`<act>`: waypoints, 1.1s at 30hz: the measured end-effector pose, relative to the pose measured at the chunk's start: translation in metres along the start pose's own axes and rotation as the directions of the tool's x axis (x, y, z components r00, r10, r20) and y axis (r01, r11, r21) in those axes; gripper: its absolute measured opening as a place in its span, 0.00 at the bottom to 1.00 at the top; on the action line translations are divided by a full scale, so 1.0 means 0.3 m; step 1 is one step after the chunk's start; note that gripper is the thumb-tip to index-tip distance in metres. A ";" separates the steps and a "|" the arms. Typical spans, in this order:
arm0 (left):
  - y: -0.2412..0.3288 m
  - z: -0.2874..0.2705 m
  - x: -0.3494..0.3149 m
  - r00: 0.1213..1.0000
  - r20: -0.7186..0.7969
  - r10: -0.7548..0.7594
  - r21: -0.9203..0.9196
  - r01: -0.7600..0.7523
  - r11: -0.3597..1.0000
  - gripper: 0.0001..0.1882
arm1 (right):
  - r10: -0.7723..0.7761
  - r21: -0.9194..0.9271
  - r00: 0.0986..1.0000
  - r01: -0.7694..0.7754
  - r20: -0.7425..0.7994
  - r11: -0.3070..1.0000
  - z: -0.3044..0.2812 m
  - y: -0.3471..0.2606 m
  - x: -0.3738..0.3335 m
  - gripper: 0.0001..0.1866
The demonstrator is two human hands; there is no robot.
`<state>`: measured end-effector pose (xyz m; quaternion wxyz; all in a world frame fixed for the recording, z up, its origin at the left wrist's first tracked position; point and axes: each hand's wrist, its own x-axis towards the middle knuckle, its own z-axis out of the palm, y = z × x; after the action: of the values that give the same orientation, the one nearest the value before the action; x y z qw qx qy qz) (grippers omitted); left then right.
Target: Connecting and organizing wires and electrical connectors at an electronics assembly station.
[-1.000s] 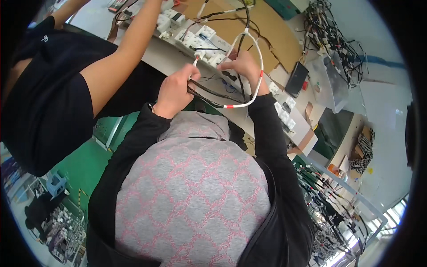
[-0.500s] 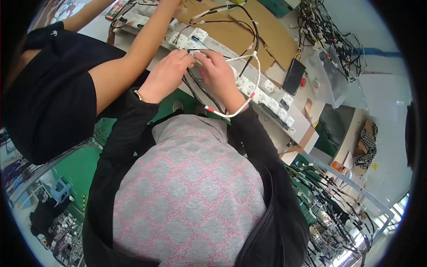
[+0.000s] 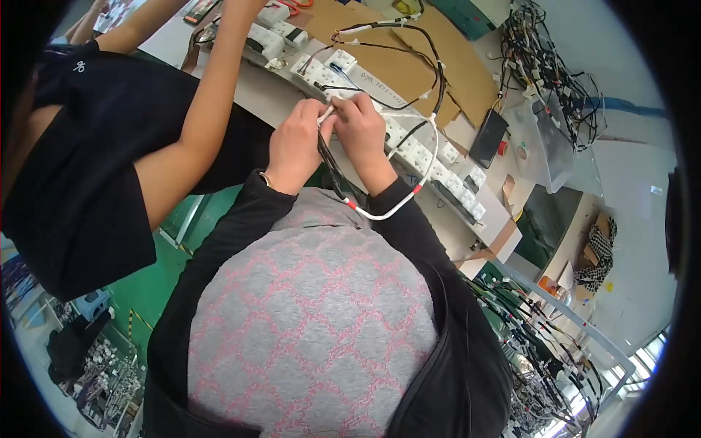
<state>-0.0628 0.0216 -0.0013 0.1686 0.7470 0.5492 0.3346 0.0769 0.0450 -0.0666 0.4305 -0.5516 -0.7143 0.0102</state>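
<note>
My left hand (image 3: 295,144) and my right hand (image 3: 361,133) meet at the near edge of the row of white connector blocks. Both are closed, fingertips pinching a short white-wrapped stretch of a wire harness (image 3: 326,114) between them. Black strands of the harness hang below my fingers toward my lap. A white-wrapped branch (image 3: 433,157) with red bands loops round the right of my right wrist. Farther off, a black branch (image 3: 438,55) arches over the board. The small parts under my fingertips are hidden.
White connector blocks (image 3: 420,157) run diagonally along the bench. Beyond lie brown cardboard (image 3: 467,80), a black phone (image 3: 488,139) and a clear plastic bin (image 3: 544,146) under a heap of cables (image 3: 540,58). Close at left, a co-worker's bare arm (image 3: 212,109) reaches over the bench.
Both my hands have come a little nearer to me, still pinching the harness. The co-worker at left has shifted leftward, arm included. The view has turned slightly.
</note>
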 end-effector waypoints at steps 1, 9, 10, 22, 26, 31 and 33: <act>-0.014 0.012 0.000 0.999 0.031 0.018 -0.023 -0.017 1.000 0.11 | 0.062 0.049 0.998 -0.062 0.001 0.997 0.000 -0.009 -0.015 0.12; -0.014 0.049 0.099 0.993 0.043 0.109 -0.168 -0.100 0.981 0.07 | 0.120 -0.111 0.990 -0.111 0.075 0.988 -0.071 -0.013 0.054 0.08; -0.011 0.048 0.119 0.993 0.049 0.108 -0.168 -0.098 0.981 0.07 | 0.106 -0.198 0.989 -0.085 0.099 0.977 -0.082 -0.011 0.072 0.06; -0.054 0.075 0.201 0.957 0.273 0.101 -0.049 -0.091 0.995 0.07 | 0.410 -0.089 0.835 -0.408 0.365 0.909 -0.079 0.055 0.148 0.20; -0.088 0.087 0.186 0.948 0.307 0.080 -0.037 -0.073 0.997 0.09 | 0.226 -0.026 0.912 -0.232 0.341 0.972 -0.084 0.064 0.078 0.20; -0.018 -0.044 0.036 0.986 -0.011 0.165 0.045 -0.164 0.985 0.14 | 0.149 -0.123 0.947 -0.118 0.283 0.985 -0.321 0.003 -0.102 0.21; -0.044 -0.084 -0.043 0.986 0.087 0.140 0.136 -0.151 0.979 0.08 | 0.230 -0.089 0.923 -0.213 0.308 0.973 -0.438 -0.017 -0.187 0.19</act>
<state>-0.0917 0.0112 0.0048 0.1108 0.8077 0.5085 0.2771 0.1564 -0.0622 -0.0151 0.2918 -0.6314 -0.7070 0.1279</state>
